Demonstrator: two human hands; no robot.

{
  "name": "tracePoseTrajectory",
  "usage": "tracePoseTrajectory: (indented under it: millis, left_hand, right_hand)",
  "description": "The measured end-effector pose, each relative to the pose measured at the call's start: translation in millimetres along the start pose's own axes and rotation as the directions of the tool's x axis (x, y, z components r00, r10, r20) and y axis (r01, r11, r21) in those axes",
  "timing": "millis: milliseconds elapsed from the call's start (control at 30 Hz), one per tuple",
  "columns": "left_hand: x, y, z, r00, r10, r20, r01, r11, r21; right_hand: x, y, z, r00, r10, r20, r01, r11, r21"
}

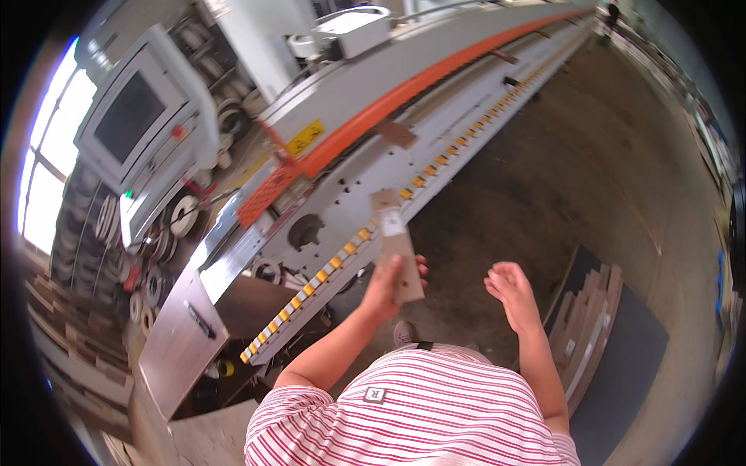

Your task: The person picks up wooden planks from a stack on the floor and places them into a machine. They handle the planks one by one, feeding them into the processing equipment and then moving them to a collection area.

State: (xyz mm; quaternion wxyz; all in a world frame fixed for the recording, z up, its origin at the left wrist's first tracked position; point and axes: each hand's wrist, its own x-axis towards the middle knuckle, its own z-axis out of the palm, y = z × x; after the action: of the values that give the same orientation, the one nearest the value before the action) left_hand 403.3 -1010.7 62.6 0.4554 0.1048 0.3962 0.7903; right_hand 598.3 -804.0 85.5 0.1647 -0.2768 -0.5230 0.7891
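A narrow brown board strip [398, 247] with a white label stands out in front of me, its far end over the machine's roller rail [336, 263]. My left hand [384, 287] is closed around its near end, thumb on the upper face and fingertips showing at the right edge. To the right, apart from the strip, my right hand [513, 293] is raised with nothing in it, its fingers stretched out and slightly bent. Another brown piece [398, 133] lies farther along on the grey machine bed, by the orange guard [388, 101].
Low at my right, several brown strips [594, 326] are stacked on a dark panel [633, 365]. A control console with a screen [130, 116] stands at the left, near rolls of edging [185, 215]. A brown side table [183, 330] bears a black-handled tool [200, 319].
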Motion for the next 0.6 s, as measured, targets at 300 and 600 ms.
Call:
tracePoseTrajectory:
  millis: [300, 600]
  left_hand:
    - [2, 102, -169, 0.832, 0.18, -0.524, -0.308, 0.937, -0.167]
    - [46, 133, -222, 0.839, 0.25, -0.484, -0.311, 0.949, -0.049]
  right_hand:
    - [1, 21, -24, 0.991, 0.118, -0.056, -0.119, 0.993, -0.024]
    - [8, 12, -10, 0.995, 0.081, -0.06, -0.084, 0.995, -0.053]
